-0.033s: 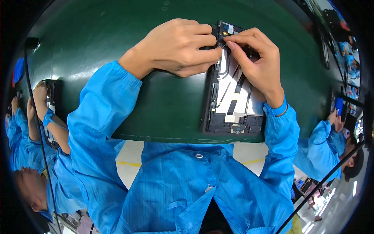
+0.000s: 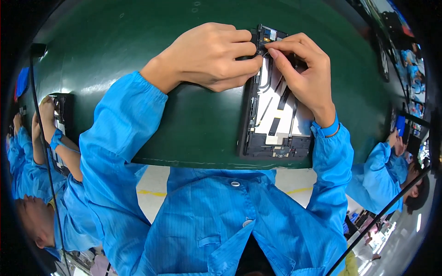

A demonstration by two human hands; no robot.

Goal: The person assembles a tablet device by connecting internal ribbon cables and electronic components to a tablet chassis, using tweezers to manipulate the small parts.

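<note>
An opened electronic device (image 2: 275, 126), with a black frame, a bright silvery plate and dark cables and strips inside, lies on the green table near its front edge. My left hand (image 2: 216, 57) is closed at the upper left edge of the device, its fingertips turned down and partly hidden. My right hand (image 2: 304, 69) reaches over the upper part of the frame, thumb and forefinger pinched together. Between those fingertips a thin pale wire (image 2: 265, 53) shows faintly. Small parts, one of them yellowish, sit at the device's upper end just beyond the fingertips.
The green tabletop (image 2: 198, 124) spreads around the device. At the left, another person in blue handles a similar dark device (image 2: 64, 103). A further person in blue (image 2: 380, 177) sits at the right. Dark thin rods (image 2: 382, 214) cross both sides of the view.
</note>
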